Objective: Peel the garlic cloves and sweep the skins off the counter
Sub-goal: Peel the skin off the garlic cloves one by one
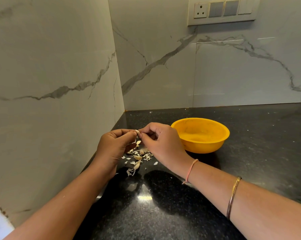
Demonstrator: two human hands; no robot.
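A small pale garlic clove [137,131] is held above the black counter [250,161], between both hands. My left hand [113,146] pinches it from the left with thumb and curled fingers. From the right, my right hand [161,142] pinches the clove's skin with its fingertips. Below the hands lies a loose heap of papery garlic skins [139,157], with a few unpeeled cloves among them. Most of the held clove is hidden by my fingers.
A yellow plastic bowl [200,135] stands just right of my right hand; no cloves show inside it. Marble walls meet in a corner behind and to the left. A switch panel [222,10] sits high on the back wall. Tiny skin flecks dot the counter.
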